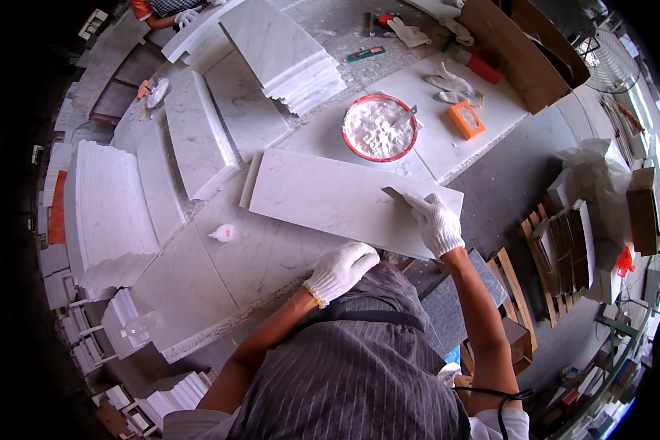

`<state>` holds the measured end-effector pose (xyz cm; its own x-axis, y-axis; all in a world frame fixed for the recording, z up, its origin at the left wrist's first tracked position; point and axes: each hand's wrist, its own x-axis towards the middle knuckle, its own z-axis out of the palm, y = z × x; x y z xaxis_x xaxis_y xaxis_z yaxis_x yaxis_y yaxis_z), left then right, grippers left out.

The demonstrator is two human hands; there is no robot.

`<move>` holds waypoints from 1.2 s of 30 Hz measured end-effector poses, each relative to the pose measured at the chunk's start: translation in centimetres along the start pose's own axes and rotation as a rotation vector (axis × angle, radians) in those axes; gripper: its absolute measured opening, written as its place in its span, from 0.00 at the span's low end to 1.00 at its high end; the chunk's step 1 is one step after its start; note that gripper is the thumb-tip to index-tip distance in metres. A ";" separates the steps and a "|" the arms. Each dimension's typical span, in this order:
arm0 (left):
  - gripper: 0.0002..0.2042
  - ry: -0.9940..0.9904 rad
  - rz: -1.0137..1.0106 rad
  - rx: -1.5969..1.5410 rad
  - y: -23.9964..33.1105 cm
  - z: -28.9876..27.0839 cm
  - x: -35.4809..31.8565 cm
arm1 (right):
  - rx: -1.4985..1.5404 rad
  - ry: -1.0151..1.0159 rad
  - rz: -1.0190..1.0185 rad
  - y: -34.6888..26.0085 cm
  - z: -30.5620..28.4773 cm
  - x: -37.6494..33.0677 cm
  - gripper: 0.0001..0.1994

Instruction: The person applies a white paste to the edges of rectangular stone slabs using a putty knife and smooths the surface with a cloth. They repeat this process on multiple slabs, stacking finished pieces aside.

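Note:
A long white marble slab (330,198) lies flat on the marble worktop in front of me. My right hand (436,222), in a white knit glove, grips a metal putty knife (396,194) whose blade rests on the slab's right part. My left hand (342,270), also gloved, rests at the slab's near edge with fingers curled and nothing in it. Behind the slab stands a red-rimmed bowl (379,128) of white paste with a trowel stuck in it.
Stacks of marble slabs (286,55) and curved marble pieces (114,205) crowd the left and back. An orange block (466,119), spare gloves (455,84) and a small white bottle (224,233) lie on the worktop. Another person's gloved hand (183,15) shows at top left. Wooden pallets (557,257) stand to the right.

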<state>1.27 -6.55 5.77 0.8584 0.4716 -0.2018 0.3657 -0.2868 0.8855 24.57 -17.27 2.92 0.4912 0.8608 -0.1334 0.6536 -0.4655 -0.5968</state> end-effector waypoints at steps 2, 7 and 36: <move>0.11 0.009 -0.007 0.011 0.1 0.0 0.2 | -0.034 -0.007 -0.048 0.2 0.2 -0.6 0.18; 0.11 0.001 -0.050 0.023 -0.3 0.4 -0.1 | 0.015 0.007 -0.077 0.8 -0.5 -0.1 0.19; 0.11 0.230 -0.158 -0.082 -0.8 -1.2 -2.2 | -0.238 -0.032 -0.265 -5.6 -10.0 12.9 0.11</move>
<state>-1.30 -6.36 6.02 0.6857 0.6843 -0.2481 0.4500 -0.1306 0.8834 33.04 -5.59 12.41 0.2703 0.9624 -0.0257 0.8735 -0.2564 -0.4139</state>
